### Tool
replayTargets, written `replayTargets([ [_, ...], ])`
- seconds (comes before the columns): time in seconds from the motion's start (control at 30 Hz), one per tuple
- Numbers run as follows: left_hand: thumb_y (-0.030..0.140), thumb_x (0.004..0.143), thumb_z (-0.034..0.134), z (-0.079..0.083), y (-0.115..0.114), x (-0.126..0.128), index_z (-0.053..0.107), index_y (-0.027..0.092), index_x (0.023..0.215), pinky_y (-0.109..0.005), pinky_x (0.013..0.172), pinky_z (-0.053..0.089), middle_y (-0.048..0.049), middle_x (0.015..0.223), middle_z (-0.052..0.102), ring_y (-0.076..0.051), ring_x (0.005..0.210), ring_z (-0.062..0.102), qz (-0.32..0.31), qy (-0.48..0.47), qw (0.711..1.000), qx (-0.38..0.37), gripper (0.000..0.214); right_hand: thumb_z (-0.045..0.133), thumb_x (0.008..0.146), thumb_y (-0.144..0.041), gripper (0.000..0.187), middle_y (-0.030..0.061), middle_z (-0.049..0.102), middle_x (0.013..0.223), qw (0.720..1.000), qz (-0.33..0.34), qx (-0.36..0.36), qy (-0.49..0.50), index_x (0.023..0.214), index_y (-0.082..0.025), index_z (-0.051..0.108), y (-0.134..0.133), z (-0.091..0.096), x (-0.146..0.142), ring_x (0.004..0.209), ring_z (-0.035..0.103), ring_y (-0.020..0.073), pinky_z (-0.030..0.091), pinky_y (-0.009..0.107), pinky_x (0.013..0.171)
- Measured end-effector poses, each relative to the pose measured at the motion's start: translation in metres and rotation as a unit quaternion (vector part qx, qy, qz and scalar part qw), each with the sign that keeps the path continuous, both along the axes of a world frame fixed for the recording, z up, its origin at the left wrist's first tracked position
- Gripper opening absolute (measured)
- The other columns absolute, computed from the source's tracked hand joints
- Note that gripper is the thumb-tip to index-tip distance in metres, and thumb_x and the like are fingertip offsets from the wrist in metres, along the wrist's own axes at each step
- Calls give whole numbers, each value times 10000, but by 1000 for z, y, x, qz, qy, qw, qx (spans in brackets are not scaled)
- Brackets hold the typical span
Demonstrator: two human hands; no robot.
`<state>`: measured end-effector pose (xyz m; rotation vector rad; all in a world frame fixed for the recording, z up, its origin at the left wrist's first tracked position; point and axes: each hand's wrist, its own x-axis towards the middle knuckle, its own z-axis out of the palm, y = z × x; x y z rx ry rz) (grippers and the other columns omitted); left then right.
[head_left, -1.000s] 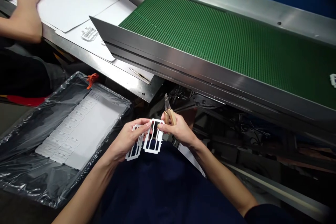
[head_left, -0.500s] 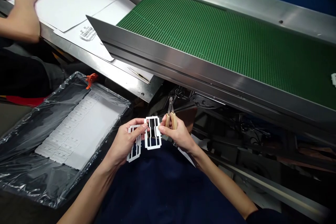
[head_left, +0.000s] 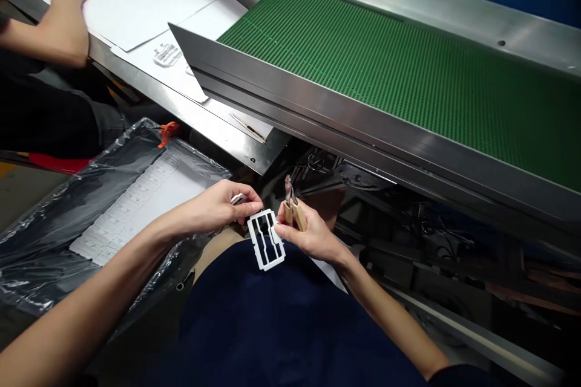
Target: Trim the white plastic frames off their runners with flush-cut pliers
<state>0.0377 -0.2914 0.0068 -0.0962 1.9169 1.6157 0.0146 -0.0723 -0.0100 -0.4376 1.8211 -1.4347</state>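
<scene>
My left hand (head_left: 226, 205) is closed, with a white plastic piece (head_left: 238, 198) between its fingers. The hand hides most of that piece. Its thumb and fingertips are at the top edge of a second one, a white rectangular plastic frame (head_left: 273, 264) with long slots. Thumb and fingers of my right hand (head_left: 311, 234) pinch this frame at its right side. The same hand also grips a pair of nippers (head_left: 298, 216) with beige handles, jaws pointing up. Both hands are in front of my dark blue clothing.
A green conveyor belt (head_left: 363, 78) with metal side walls runs across the top right. Left of it, a metal table (head_left: 227, 145) bears paper sheets, white parts and a pen (head_left: 249, 128). A plastic-lined box (head_left: 31, 230) holds rows of white parts. Another person's hand (head_left: 68, 18) rests at upper left.
My left hand has turned, so the frame it holds is now mostly hidden from view. The frame in my right hand has tilted and sits slightly lower. The whole view has shifted a little.
</scene>
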Motion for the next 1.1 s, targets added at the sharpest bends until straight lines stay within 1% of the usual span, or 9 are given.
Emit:
replayTargets([
  [0.13,346,818,567,3,-5,-6,593,161,734,-215,529,360,17,629,544,-122,600,487,-107,8,994,1,205,586,779,-229,142,-36,486,781,999,40,7,13,858,-200,473,1,0,2,676,438,94,377,231,636],
  [0.33,330,833,528,7,-6,-1,567,167,745,-211,516,330,24,649,543,-115,593,459,-153,11,988,-10,189,578,774,-215,139,-33,485,777,998,60,3,7,863,-195,473,1,-4,6,686,439,101,372,234,646],
  [0.47,260,823,506,8,-2,6,527,174,686,-217,500,310,37,598,494,-113,555,429,-137,76,986,-65,163,578,778,-229,136,-28,471,774,997,78,-1,5,864,-194,478,-2,-4,6,681,423,104,371,240,652],
  [0.53,250,830,496,7,1,10,540,176,698,-228,545,350,18,665,542,-128,601,472,-105,138,982,-80,157,580,785,-259,147,-25,456,776,996,78,-26,-20,862,-194,474,-4,-6,4,689,418,107,374,245,661],
  [0.63,256,851,491,5,4,17,583,172,770,-258,683,412,-38,876,616,-169,762,550,-57,182,982,-11,149,605,777,-329,216,-23,423,766,991,71,-79,-76,873,-194,465,-6,-12,5,686,409,109,378,248,656],
  [0.77,300,867,504,1,4,28,604,161,808,-281,740,428,-60,866,634,-191,817,568,-43,133,987,82,181,638,753,-372,285,-20,437,774,986,97,-93,-98,896,-198,463,-8,-20,9,691,420,113,392,253,660],
  [0.87,305,866,511,1,1,35,606,160,812,-271,724,420,-47,845,627,-181,806,557,-47,108,990,80,181,616,770,-360,242,-19,473,783,989,139,-43,-37,890,-195,486,-8,-17,10,694,444,113,397,250,664],
  [0.97,308,862,513,0,-1,40,595,161,793,-268,692,404,-30,800,606,-171,763,534,-50,94,993,53,182,588,783,-317,190,-15,539,803,979,188,49,63,901,-193,505,-1,0,2,683,488,114,395,239,642],
  [1.1,282,861,497,3,-3,42,588,166,768,-262,665,389,-12,761,593,-163,729,522,-63,87,994,22,174,551,761,-227,174,10,592,843,921,264,183,222,931,-187,541,12,35,-15,717,526,133,379,246,648],
])
